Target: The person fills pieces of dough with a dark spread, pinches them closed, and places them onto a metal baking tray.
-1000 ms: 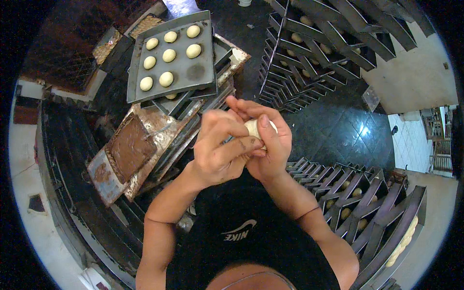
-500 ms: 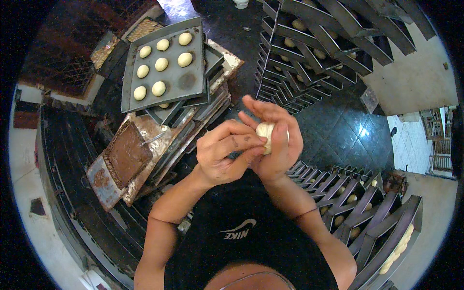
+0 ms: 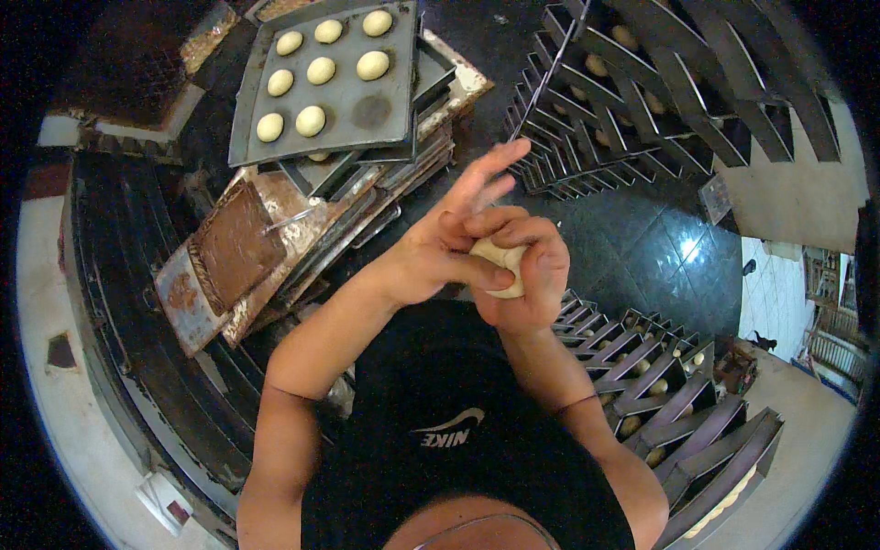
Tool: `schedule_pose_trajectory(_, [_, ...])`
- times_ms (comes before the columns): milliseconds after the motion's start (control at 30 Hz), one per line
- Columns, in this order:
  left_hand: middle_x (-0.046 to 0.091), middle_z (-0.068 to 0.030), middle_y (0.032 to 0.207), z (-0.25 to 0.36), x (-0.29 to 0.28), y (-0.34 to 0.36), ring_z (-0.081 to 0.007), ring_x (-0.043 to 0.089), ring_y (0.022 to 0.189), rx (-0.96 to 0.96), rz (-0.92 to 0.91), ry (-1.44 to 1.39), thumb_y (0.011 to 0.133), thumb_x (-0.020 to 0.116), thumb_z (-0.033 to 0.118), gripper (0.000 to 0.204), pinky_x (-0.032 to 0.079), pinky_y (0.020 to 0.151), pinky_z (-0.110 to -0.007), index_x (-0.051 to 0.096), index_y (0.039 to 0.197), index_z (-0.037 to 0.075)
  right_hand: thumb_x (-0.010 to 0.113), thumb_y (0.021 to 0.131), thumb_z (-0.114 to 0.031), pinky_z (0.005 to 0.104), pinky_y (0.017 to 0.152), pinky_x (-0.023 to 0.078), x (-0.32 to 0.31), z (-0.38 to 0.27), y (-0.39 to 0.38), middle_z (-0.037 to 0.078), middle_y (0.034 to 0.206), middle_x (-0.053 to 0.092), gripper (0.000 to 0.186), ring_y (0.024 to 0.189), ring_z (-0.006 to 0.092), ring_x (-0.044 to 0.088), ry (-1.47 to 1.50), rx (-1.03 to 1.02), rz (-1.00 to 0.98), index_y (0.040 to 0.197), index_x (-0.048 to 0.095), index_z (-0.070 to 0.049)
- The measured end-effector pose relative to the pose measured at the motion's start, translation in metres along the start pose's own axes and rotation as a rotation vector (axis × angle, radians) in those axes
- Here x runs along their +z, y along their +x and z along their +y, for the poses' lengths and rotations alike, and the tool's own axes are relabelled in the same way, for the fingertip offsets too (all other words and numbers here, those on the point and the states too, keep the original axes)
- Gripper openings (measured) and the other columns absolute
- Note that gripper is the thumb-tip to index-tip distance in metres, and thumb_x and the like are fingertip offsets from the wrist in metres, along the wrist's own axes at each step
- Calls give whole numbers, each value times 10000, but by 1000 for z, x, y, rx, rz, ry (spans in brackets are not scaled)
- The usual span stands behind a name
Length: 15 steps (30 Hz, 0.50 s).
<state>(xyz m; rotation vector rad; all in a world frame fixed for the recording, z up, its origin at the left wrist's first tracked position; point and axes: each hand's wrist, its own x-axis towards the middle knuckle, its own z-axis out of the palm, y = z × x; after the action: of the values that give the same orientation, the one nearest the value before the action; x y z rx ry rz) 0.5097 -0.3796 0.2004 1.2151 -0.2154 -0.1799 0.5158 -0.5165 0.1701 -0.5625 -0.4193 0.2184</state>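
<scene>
A pale dough ball (image 3: 502, 268) sits between my two hands, in front of my chest. My left hand (image 3: 440, 240) presses its thumb on the dough, with some of its fingers stretched out away from me. My right hand (image 3: 534, 275) cups the same ball from the right, its fingers curled over the top. Part of the dough is hidden by the fingers. To the far left, a dark metal baking tray (image 3: 344, 101) holds several round dough balls (image 3: 321, 71) in rows, with a bare round stain (image 3: 371, 111) at its right side.
More trays are stacked under that one on a worn stand (image 3: 302, 220) with a brown-coated surface (image 3: 236, 249). Tall racks of angled trays (image 3: 632, 101) stand at the far right, and another rack (image 3: 697, 431) at the near right, with dough balls inside. The floor (image 3: 632, 243) is dark tile.
My left hand has turned and stretched its fingers outward, its thumb now on the dough. My right fingers have curled over the ball. The tray appears higher in view.
</scene>
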Motion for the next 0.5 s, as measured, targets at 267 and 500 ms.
schedule_pose_trajectory(267, [598,-83,1361,-36,-84,-30,-183,581,1239,-271,184,-629,793,726,-72,767,468,1066,-348,459,1500,56,508,1062,-263,539,1061,502,1,91,20,287,1191,644,355,1159,405,644,-89,142,52,1124,598,74])
schedule_pose_trajectory(500, [617,-98,1312,-79,-210,-73,-184,627,1132,-125,801,94,902,760,57,491,542,925,-324,548,1344,27,570,1052,-226,370,907,548,-17,197,85,154,1128,732,293,1009,265,712,-828,474,241,1105,686,38])
